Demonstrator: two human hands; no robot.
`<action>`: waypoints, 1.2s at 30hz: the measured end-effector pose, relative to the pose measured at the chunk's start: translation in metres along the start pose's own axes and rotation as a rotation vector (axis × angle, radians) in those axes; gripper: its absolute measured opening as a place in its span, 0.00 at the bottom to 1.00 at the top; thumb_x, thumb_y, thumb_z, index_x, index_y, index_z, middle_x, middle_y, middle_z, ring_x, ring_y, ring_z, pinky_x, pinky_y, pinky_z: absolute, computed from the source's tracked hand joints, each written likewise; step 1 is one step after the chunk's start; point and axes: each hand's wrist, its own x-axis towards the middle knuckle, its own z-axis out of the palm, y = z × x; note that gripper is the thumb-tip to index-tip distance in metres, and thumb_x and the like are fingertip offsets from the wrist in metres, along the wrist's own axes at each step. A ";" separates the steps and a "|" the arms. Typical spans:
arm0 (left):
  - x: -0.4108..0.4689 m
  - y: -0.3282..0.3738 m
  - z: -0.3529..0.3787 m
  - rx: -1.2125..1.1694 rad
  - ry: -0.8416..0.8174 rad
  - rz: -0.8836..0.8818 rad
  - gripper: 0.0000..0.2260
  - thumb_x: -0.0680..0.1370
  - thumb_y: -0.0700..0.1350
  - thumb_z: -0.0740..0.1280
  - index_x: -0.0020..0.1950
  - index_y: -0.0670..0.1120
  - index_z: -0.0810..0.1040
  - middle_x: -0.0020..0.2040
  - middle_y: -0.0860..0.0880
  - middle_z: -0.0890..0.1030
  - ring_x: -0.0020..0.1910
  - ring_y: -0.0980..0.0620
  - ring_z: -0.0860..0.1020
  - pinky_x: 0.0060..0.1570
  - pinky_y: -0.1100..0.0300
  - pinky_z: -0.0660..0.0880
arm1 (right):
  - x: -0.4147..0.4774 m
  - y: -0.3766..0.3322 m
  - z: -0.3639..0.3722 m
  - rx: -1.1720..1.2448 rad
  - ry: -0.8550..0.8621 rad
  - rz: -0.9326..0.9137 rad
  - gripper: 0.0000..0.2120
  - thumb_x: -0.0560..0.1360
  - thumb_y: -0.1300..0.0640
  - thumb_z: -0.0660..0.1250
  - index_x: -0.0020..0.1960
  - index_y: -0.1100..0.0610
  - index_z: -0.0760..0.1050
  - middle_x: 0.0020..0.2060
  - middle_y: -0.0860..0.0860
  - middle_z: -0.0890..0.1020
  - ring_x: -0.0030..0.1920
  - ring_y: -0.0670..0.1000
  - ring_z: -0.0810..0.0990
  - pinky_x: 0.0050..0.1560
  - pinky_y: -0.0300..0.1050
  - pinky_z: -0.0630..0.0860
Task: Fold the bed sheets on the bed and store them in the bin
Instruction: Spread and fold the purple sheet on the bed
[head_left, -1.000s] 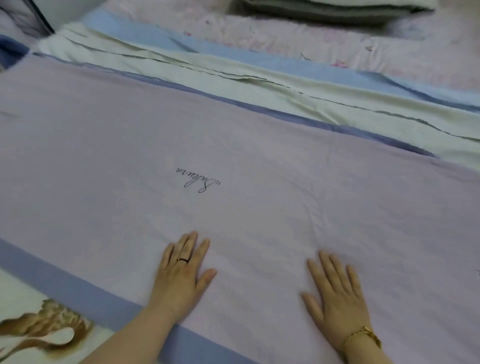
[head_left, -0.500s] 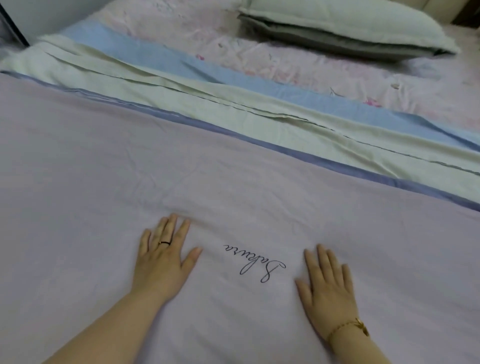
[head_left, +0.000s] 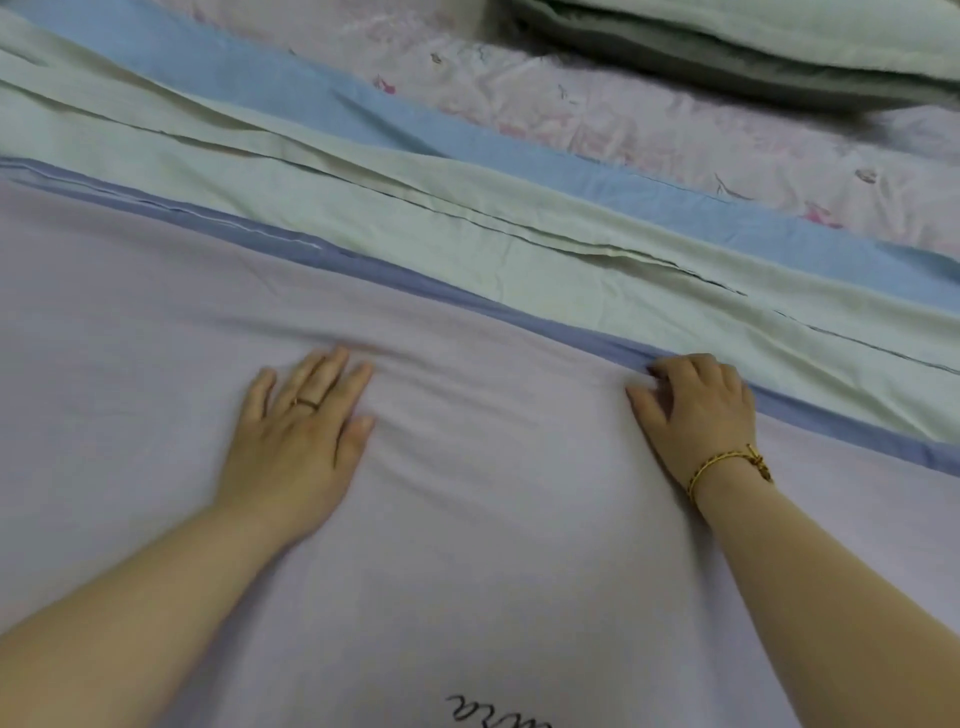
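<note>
**Head view: one flat, one clutching**

We see a broad lilac cotton bed sheet spread flat and filling the near part of the view. A dark cursive script is printed at its near edge. Its far edge is a blue-violet border band.

Our left hand lies palm down on the lilac cloth, short of the band. Its fingers are straight and spread, holding nothing. A thin dark ring sits on one finger, and shallow wrinkles fan out from the fingertips.

Our right hand is at the band itself, fingers curled over its edge and gripping the cloth there, thumb lying on the lilac. A gold chain bracelet circles the wrist.

Just beyond the band lies a pale green folded sheet in long layers. Beyond that is a light blue sheet, then a pink floral bedcover. Farthest from the band rests a grey-green pillow.
</note>
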 end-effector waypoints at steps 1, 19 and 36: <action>0.019 0.003 -0.006 -0.017 0.005 0.005 0.32 0.73 0.57 0.42 0.71 0.45 0.67 0.72 0.45 0.66 0.71 0.46 0.65 0.67 0.59 0.48 | 0.002 0.007 -0.003 -0.001 -0.001 -0.016 0.17 0.77 0.48 0.60 0.60 0.58 0.73 0.57 0.56 0.75 0.60 0.58 0.69 0.59 0.46 0.59; 0.133 0.046 -0.016 -0.424 0.002 -0.142 0.06 0.77 0.47 0.65 0.45 0.46 0.77 0.49 0.47 0.79 0.57 0.44 0.74 0.63 0.54 0.64 | 0.011 0.108 -0.039 -0.177 -0.065 0.314 0.24 0.79 0.44 0.51 0.30 0.56 0.65 0.27 0.53 0.67 0.37 0.56 0.68 0.34 0.44 0.60; 0.062 0.168 0.019 -0.216 -0.037 0.176 0.30 0.74 0.58 0.47 0.70 0.45 0.69 0.72 0.42 0.65 0.73 0.44 0.60 0.69 0.54 0.44 | -0.024 0.171 -0.053 -0.031 -0.065 0.225 0.05 0.78 0.59 0.58 0.45 0.61 0.66 0.40 0.59 0.74 0.48 0.62 0.74 0.46 0.46 0.62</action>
